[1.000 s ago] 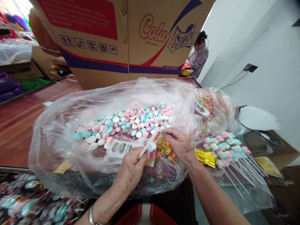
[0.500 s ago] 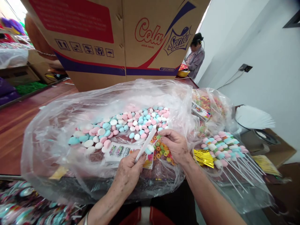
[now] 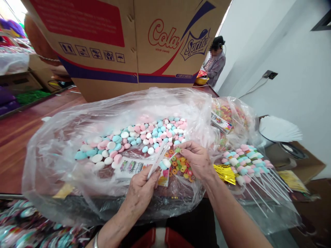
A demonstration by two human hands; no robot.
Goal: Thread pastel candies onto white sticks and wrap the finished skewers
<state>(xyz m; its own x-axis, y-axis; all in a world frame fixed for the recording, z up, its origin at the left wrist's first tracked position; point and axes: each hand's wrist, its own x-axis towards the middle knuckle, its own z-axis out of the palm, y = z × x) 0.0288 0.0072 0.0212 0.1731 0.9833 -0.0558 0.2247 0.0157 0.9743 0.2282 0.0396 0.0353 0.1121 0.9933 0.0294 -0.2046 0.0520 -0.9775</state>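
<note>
Your left hand (image 3: 141, 193) has its grip closed on a white stick (image 3: 157, 161) already carrying a few sweets, slanting toward 1 o'clock; your right hand (image 3: 198, 160) pinches a small green ring candy (image 3: 177, 150) at the stick's upper tip. Both hands work inside the open clear plastic bag (image 3: 64, 137) on the worktop (image 3: 18, 137), over loose ring candies (image 3: 181, 167), with pastel marshmallows (image 3: 129, 139) at 11 o'clock. Finished skewers (image 3: 248, 165) lie at 3 o'clock, a cardboard box (image 3: 124, 44) at 12.
</note>
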